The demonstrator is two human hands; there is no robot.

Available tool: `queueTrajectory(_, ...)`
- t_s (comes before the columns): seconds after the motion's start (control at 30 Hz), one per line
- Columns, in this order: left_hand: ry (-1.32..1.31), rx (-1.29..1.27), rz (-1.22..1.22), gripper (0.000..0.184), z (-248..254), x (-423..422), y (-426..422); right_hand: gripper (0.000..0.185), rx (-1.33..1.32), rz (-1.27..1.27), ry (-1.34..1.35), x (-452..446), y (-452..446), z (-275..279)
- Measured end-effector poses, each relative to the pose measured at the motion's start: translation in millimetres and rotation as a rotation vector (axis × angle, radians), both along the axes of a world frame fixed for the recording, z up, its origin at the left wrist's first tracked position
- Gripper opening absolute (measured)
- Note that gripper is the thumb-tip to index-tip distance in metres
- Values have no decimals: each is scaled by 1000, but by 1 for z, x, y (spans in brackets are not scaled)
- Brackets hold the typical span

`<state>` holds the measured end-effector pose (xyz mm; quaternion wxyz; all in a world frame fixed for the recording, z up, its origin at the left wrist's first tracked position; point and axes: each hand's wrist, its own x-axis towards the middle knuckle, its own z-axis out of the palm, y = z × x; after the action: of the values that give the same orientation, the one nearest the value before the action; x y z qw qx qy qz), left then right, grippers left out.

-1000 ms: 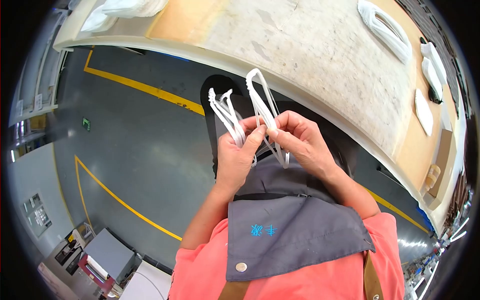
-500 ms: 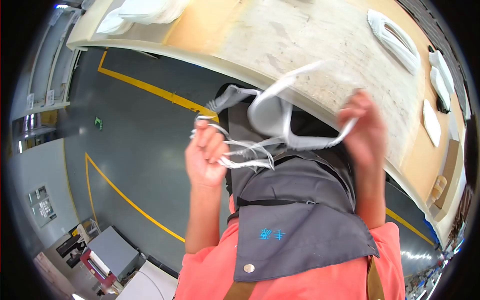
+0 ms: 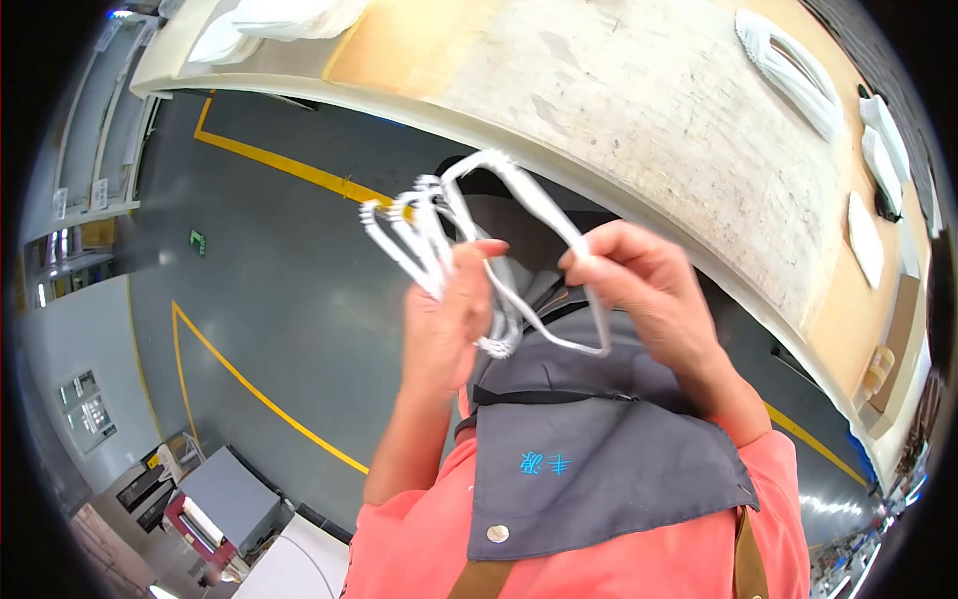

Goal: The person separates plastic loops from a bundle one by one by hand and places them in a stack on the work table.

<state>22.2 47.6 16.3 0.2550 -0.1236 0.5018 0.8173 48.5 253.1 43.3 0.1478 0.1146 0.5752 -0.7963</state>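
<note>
R hand pinches slim white flexible loop at its R edge, long axis approx. upper-L to lower-R; L hand grasps bunched white bands, adj. L.

"How was your left hand?"
"I had it curled, thumb pointing right."
"And your right hand?"
"I held its fingertips pinched; my forearms slanted inward."

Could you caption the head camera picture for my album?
By a table, a left hand holds white loops while the right hand pinches one loop, a grey apron below.
</note>
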Motion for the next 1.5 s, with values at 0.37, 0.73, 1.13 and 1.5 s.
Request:
queueTrajectory(0.37,-75,-5,3,19,-7,13,19,17,-116,111,-86,3,-14,-28)
queueTrajectory(0.73,-89,-40,9,19,-10,11,19,16,-125,109,-111,3,-15,-32)
queueTrajectory(1.13,214,-289,112,12,-15,17,35,13,381,25,165,11,-17,-32)
queueTrajectory(1.5,-81,23,60,18,-18,3,27,12,-11,-55,-53,8,4,-15)
